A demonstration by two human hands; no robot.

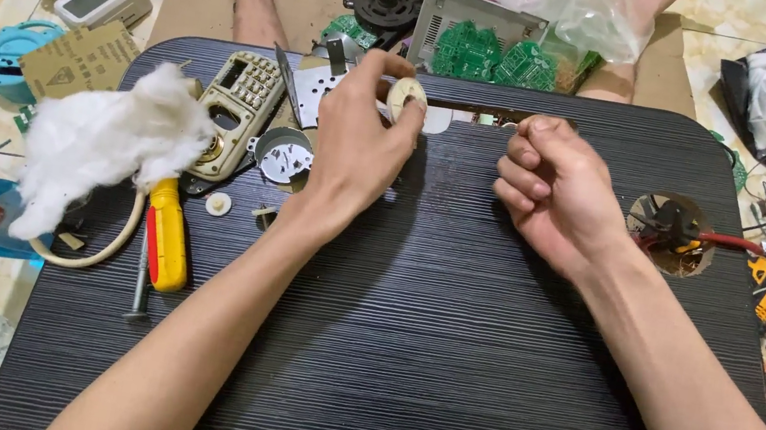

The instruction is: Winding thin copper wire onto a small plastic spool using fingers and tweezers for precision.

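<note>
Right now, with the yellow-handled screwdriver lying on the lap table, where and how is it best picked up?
Probably by the yellow handle, from above with the left hand, which is nearer. The handle is the thick part and lies flat on the black table with open space on its right side; the thin metal shaft pokes toward the near edge, and a beige cord curves along its left.

Both forearms were bare to the elbow, no sleeves, rings or watch on the left hand (358,146) or right hand (554,190).
</note>
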